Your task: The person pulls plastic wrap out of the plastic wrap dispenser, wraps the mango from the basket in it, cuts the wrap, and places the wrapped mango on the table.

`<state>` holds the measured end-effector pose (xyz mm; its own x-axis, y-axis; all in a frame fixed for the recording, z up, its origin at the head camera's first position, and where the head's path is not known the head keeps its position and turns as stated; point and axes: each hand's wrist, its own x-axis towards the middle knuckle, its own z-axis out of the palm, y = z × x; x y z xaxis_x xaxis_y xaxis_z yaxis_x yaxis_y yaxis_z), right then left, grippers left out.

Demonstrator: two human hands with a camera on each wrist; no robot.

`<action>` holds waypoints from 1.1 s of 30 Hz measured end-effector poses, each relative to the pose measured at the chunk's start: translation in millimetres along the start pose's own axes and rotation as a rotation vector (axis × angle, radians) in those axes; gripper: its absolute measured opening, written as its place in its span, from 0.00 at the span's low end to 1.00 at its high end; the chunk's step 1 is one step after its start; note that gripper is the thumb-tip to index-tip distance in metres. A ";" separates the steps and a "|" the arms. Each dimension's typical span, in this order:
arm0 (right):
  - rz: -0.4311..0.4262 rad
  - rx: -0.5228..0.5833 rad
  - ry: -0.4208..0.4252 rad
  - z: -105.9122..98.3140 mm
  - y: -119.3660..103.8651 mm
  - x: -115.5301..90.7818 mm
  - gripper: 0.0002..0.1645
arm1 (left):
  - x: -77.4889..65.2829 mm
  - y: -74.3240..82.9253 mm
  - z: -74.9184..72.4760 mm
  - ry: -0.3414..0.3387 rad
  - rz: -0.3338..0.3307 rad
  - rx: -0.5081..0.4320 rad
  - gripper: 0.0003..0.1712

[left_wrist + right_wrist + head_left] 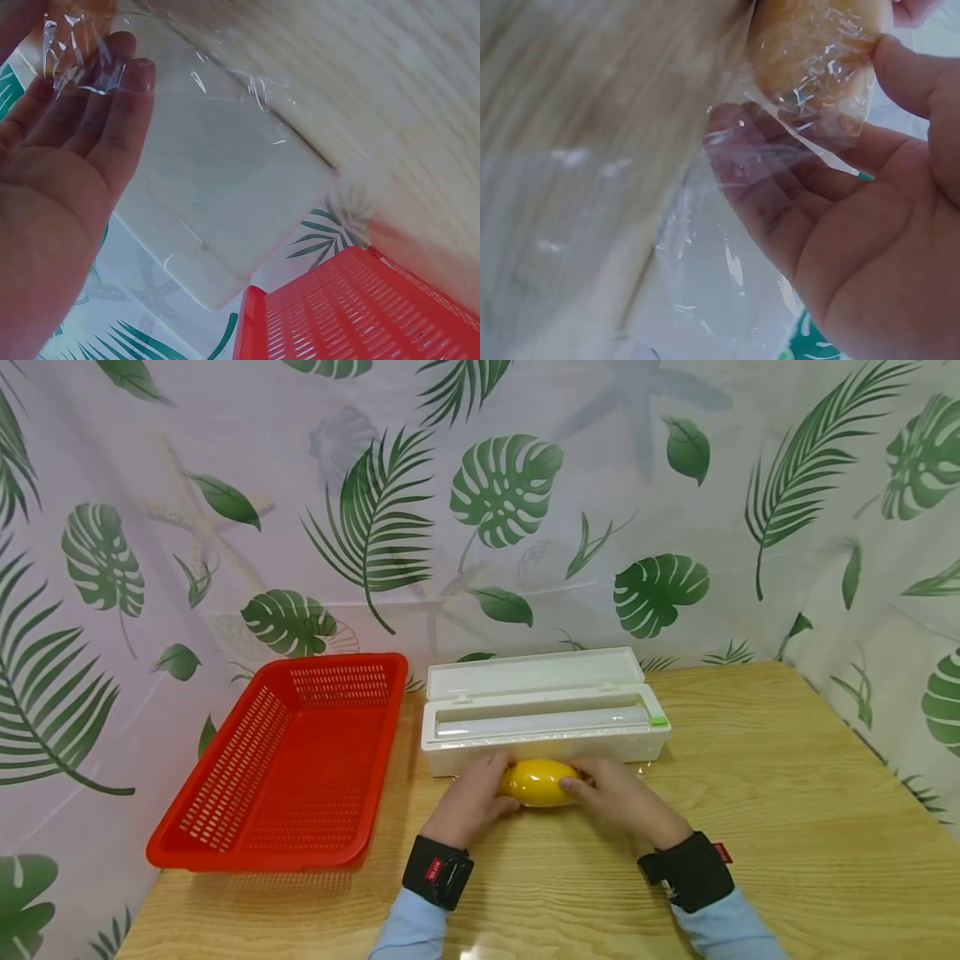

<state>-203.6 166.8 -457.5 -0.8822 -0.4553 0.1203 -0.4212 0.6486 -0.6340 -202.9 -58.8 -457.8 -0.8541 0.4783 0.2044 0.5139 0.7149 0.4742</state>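
Yellow oval fruit, glossy under clear cling film, is held between two hands, its long axis laid left to right, roughly along the length of the white film dispenser just beyond it on the far side. At far left, a red plastic basket is seen, well apart from the fruit. Next, the fruit's left end is pinched between thumb and fingers of the left hand, some fingertips being covered by film. Neither hand is nearer: the fruit is reached alike from both sides (whether its underside is touched by the wooden table cannot be told). To the right, its other end is gripped by the right hand, the thumb pressed on top, other fingers stretched out beneath loose film.
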 end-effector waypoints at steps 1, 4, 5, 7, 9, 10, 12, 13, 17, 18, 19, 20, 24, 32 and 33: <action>0.000 -0.026 0.012 -0.2 -1.8 -0.4 0.18 | -0.2 -0.6 0.0 0.002 0.004 -0.006 0.28; -0.005 -0.084 0.056 -0.2 -6.4 -1.1 0.20 | -0.7 -2.5 0.2 0.001 0.010 -0.011 0.28; -0.012 -0.094 0.067 -0.1 -7.5 -1.3 0.21 | -0.9 -2.8 0.2 0.000 0.008 -0.012 0.28; -0.022 -0.095 0.071 0.2 -9.3 -1.9 0.25 | -1.2 -3.6 0.3 -0.004 0.005 -0.013 0.28; -0.038 -0.084 0.061 0.8 -9.8 -1.9 0.29 | -1.1 -4.2 -0.1 -0.008 0.002 -0.019 0.28; -0.046 -0.072 0.052 1.2 -9.6 -1.9 0.31 | -1.0 -4.4 -0.3 -0.010 0.000 -0.022 0.27; -0.053 -0.051 0.041 2.2 -8.1 -1.5 0.33 | -0.9 -4.9 -0.6 -0.010 0.003 -0.029 0.27; -0.049 -0.040 0.042 2.6 -7.0 -1.2 0.33 | -0.8 -5.3 -0.9 -0.009 0.007 -0.034 0.27; -0.013 0.006 0.043 3.7 -2.1 1.3 0.33 | -0.5 -6.6 -1.3 -0.017 0.015 -0.042 0.27; -0.005 0.018 0.041 3.4 -1.1 1.8 0.32 | -0.6 -6.9 -1.6 -0.020 0.016 -0.043 0.26; 0.001 0.030 0.039 2.7 0.2 1.4 0.32 | -0.6 -6.7 -1.7 -0.022 0.021 -0.047 0.26; 0.003 0.041 0.038 1.9 1.1 1.2 0.32 | -0.6 -6.3 -2.0 -0.026 0.021 -0.055 0.26; -0.024 0.055 0.049 -1.4 4.9 0.1 0.29 | -0.8 -4.3 -4.7 -0.035 0.017 -0.084 0.26; -0.028 0.088 0.041 -3.3 7.1 0.6 0.28 | -0.5 -1.8 -6.8 -0.057 0.003 -0.076 0.24; -0.022 0.092 0.041 -3.2 7.3 0.5 0.28 | -0.4 -2.1 -6.4 -0.057 0.002 -0.080 0.24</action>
<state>-207.8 173.2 -459.6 -0.8814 -0.4424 0.1653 -0.4214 0.5786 -0.6983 -204.1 -63.7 -453.5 -0.8461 0.5092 0.1574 0.5053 0.6725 0.5408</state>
